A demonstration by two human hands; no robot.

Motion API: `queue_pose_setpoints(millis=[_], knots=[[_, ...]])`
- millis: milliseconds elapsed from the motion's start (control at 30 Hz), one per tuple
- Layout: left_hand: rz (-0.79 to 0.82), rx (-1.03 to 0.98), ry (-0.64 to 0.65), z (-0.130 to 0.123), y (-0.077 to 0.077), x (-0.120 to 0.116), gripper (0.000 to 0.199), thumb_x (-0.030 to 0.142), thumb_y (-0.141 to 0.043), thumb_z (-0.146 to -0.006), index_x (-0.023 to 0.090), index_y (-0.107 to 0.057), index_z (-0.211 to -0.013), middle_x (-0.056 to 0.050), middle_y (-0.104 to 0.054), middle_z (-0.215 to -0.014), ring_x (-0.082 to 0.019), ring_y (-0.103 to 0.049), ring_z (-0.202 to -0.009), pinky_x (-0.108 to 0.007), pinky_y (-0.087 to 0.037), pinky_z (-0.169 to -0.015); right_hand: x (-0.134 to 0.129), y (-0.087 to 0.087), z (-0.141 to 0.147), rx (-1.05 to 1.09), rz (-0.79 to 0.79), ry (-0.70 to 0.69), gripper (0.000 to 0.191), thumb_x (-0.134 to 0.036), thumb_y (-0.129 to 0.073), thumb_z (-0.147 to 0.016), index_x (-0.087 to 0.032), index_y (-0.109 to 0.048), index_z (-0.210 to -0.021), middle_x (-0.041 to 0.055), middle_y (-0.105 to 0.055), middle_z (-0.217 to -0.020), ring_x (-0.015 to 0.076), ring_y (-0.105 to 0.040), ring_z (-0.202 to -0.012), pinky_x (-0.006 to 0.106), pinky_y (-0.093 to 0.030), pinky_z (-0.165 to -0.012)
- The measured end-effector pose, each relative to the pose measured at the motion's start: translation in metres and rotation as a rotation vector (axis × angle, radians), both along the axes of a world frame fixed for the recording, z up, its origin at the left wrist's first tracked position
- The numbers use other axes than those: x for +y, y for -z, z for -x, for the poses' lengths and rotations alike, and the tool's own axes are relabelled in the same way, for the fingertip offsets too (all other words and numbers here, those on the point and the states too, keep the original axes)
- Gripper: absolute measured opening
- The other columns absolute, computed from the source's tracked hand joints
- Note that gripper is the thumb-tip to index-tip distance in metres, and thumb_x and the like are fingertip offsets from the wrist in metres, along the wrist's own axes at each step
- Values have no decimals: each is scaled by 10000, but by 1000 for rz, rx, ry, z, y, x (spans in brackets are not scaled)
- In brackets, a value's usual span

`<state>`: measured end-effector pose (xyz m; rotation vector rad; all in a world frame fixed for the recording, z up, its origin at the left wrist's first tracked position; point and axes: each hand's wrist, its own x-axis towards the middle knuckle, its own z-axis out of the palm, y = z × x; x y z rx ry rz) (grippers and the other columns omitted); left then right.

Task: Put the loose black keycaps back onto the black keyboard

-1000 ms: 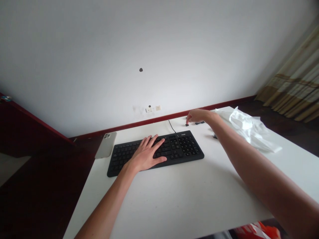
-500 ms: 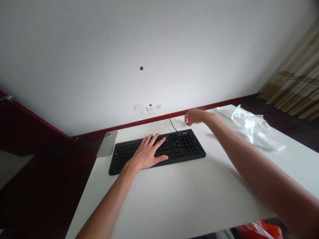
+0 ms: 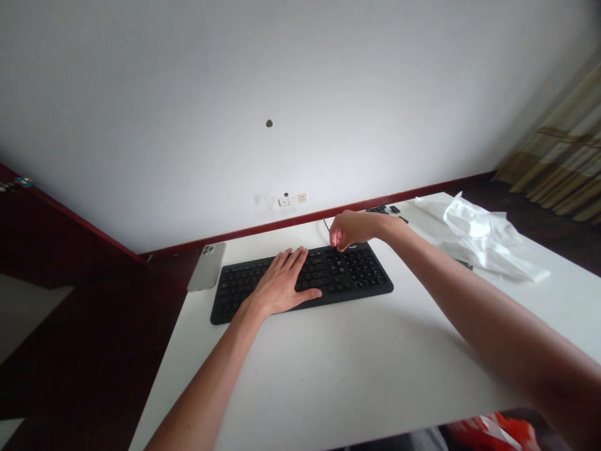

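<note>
A black full-size keyboard (image 3: 366,269) lies on the white table (image 3: 328,363), its number pad to the right. Across its middle keys my left hand (image 3: 277,285) rests flat, fingers spread and thumb along the near edge. My right hand (image 3: 350,230) is over the keyboard's upper right part, with fingers curled down and pinched together. Whatever is between those fingertips is hidden. Behind the right wrist lie several small black pieces that look like keycaps (image 3: 394,209). A thin cable (image 3: 325,224) leaves the keyboard's back edge.
A pale phone (image 3: 206,268) lies face down at the table's left edge. To the right is a crumpled white plastic bag (image 3: 483,232), with a thin dark tool (image 3: 464,264) partly hidden near my right forearm. Wall sockets (image 3: 293,200) sit behind the table; a red bag (image 3: 493,432) shows below its front edge.
My right hand has moved left and nearer, from behind the keyboard's right corner to above its keys; a small black piece showed at its fingertips before. My left hand stays on the keyboard.
</note>
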<state>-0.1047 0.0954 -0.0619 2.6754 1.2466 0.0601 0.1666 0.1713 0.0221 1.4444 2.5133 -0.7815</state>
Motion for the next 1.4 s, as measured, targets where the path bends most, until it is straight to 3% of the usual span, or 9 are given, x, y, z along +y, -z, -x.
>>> queue_pose_setpoints(millis=[167, 633, 900, 1400], knots=[[-2, -5, -1, 2, 3, 2, 1053, 860, -324, -881, 204, -71, -1664, -61, -67, -1720, -319, -67, -1587, -468, -128, -1294, -10, -3, 11, -117, 6, 9, 240, -235, -747, -776, -217, -795, -1010, 44, -789, -1048, 233, -725, -918, 299, -520, -694], [18, 16, 0, 1, 0, 1, 1069, 880, -289, -869, 192, -87, -1662, -60, -69, -1723, -320, -61, -1588, -466, -107, -1295, -13, 4, 23, -17, -49, -39, 196, -260, -752, -780, -210, -804, -962, 47, -800, -959, 240, -731, -896, 297, -518, -713], [16, -9, 11, 1, 1, 1, 1041, 874, -293, -874, 233, -67, -1664, -55, -77, -1723, -331, -76, -1586, -479, -105, -1289, -6, 17, 22, 13, -59, -88, 208, -300, -782, -756, -233, -805, -952, 35, -800, -962, 245, -732, -901, 301, -517, -735], [19, -7, 3, 2, 4, 3, 1052, 881, -295, -867, 233, -64, -1663, -51, -72, -1724, -339, -68, -1585, -483, -105, -1285, -9, 17, 25, -20, -101, -106, 177, -300, -768, -772, -211, -781, -925, 32, -791, -926, 229, -722, -882, 301, -506, -715]])
